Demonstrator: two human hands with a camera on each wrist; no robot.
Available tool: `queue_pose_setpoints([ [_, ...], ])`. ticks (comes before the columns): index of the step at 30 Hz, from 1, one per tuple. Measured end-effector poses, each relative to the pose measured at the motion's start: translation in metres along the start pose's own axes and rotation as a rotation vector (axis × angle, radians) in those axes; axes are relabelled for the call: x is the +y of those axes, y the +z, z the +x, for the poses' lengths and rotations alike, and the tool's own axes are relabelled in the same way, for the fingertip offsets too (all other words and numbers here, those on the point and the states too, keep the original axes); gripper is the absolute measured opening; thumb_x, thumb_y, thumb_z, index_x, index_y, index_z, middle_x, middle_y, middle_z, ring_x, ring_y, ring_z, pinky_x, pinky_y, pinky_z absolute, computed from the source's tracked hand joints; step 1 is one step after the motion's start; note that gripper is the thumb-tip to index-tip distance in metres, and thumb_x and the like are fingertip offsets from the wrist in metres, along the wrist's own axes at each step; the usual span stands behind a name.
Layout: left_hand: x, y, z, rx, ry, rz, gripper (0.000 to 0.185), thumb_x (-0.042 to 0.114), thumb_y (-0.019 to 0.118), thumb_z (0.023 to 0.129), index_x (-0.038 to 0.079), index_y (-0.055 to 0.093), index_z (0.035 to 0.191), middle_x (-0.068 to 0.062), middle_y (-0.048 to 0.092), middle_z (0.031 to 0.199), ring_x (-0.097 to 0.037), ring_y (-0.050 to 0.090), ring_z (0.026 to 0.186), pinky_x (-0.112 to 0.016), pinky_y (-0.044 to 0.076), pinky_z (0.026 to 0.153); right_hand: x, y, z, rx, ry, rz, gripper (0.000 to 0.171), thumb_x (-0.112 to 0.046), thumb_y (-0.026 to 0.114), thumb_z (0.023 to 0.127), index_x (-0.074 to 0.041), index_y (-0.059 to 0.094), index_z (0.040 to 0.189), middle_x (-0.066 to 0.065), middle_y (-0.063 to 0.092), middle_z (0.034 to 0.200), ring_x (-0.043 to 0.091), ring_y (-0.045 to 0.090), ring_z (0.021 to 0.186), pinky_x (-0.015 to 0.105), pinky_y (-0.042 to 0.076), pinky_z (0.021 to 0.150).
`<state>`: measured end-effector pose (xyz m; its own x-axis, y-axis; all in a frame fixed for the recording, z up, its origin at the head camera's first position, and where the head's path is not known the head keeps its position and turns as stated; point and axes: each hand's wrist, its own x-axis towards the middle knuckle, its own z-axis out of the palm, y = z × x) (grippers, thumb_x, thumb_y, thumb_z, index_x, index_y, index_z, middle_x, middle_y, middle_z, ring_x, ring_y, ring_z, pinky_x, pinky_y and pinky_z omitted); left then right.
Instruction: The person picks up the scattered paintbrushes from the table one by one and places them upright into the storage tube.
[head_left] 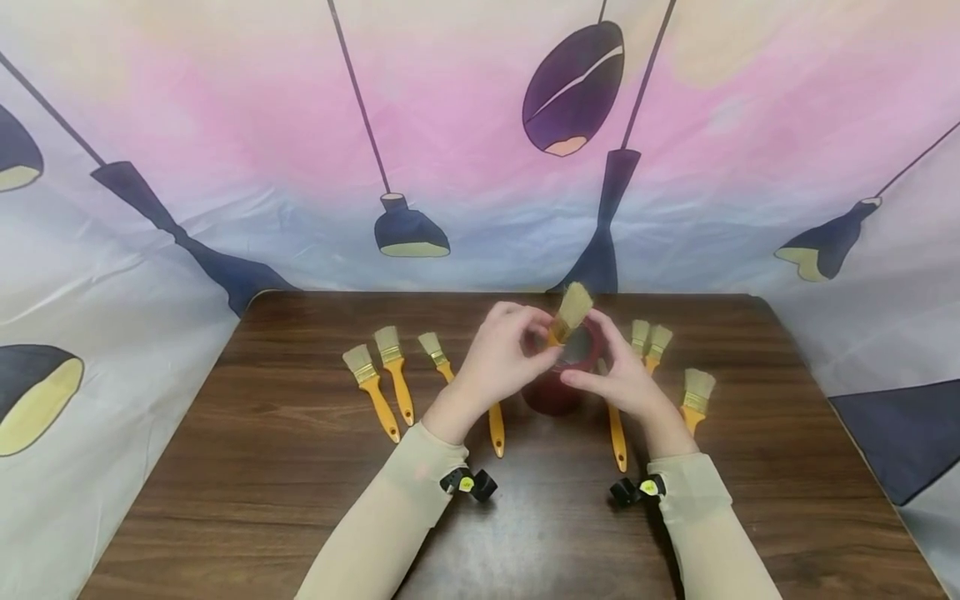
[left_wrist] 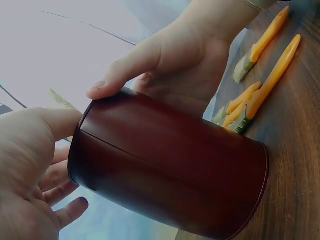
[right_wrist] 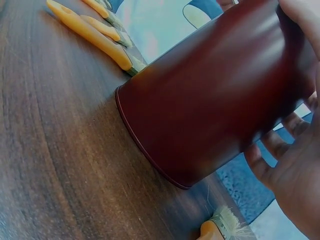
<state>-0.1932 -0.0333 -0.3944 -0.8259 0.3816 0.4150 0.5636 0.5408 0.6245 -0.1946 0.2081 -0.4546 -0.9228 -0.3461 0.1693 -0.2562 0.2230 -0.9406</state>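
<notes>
The left hand (head_left: 501, 357) pinches a brush (head_left: 570, 315) by its orange handle, pale bristles up, over the cup (head_left: 558, 385). The right hand (head_left: 622, 372) curls its fingers (left_wrist: 117, 75) round the rim, likely steadying it. The cup, a smooth dark-red cylinder, stands mid-tabletop (head_left: 300, 467) between flat-lying brushes (head_left: 390, 379).

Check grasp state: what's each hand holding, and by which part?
Left hand pinches a paintbrush near its ferrule, bristles up, over the dark red cup. Right hand grips the cup at its rim.
</notes>
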Motion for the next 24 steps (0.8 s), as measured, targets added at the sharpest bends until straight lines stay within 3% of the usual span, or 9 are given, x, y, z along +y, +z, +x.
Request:
queue_pose_setpoints([
  [3,-0.001,0.000,0.000,-0.005,0.003,-0.018,0.034,0.022,0.091,0.090,0.010,0.078,0.119,0.000,0.080,0.101,-0.024,0.057,0.122,-0.046,0.048,0.104,0.000,0.001,0.000,-0.005,-0.007,0.016,0.096,-0.012,0.089,0.092,-0.021,0.032,0.169,0.009,0.043,0.168,0.036,0.038,0.155,0.062,0.038,0.122],
  [7,-0.002,0.000,0.000,0.001,0.024,-0.036,0.035,0.023,0.092,0.088,0.010,0.078,0.118,-0.002,0.079,0.103,-0.025,0.057,0.121,-0.046,0.047,0.103,0.000,0.001,0.000,-0.012,-0.032,0.042,0.095,-0.010,0.088,0.092,-0.024,0.035,0.169,0.011,0.051,0.157,0.033,0.055,0.130,0.052,0.052,0.107],
  [14,-0.004,-0.001,-0.001,0.024,0.030,-0.036,0.037,0.024,0.093,0.087,0.010,0.078,0.118,0.000,0.078,0.109,-0.025,0.058,0.120,-0.045,0.046,0.104,-0.001,0.002,0.002,-0.014,-0.043,0.047,0.095,-0.010,0.088,0.092,-0.024,0.034,0.169,0.016,0.037,0.171,0.020,0.045,0.142,0.055,0.037,0.119],
  [19,-0.004,-0.007,-0.002,0.035,0.006,-0.072,0.042,0.026,0.092,0.087,0.011,0.078,0.123,-0.001,0.076,0.121,-0.022,0.062,0.117,-0.045,0.048,0.105,-0.002,0.001,0.002,-0.019,-0.051,0.048,0.093,-0.010,0.088,0.092,-0.025,0.036,0.168,0.015,0.038,0.170,0.021,0.045,0.143,0.045,0.040,0.118],
  [24,-0.011,-0.014,-0.009,0.052,-0.079,-0.178,0.047,0.024,0.090,0.090,0.009,0.074,0.131,-0.001,0.072,0.126,-0.017,0.067,0.107,-0.037,0.059,0.094,-0.001,0.002,0.000,-0.006,-0.039,0.036,0.093,-0.011,0.088,0.092,-0.026,0.037,0.168,0.014,0.040,0.168,0.022,0.046,0.140,0.034,0.044,0.113],
])
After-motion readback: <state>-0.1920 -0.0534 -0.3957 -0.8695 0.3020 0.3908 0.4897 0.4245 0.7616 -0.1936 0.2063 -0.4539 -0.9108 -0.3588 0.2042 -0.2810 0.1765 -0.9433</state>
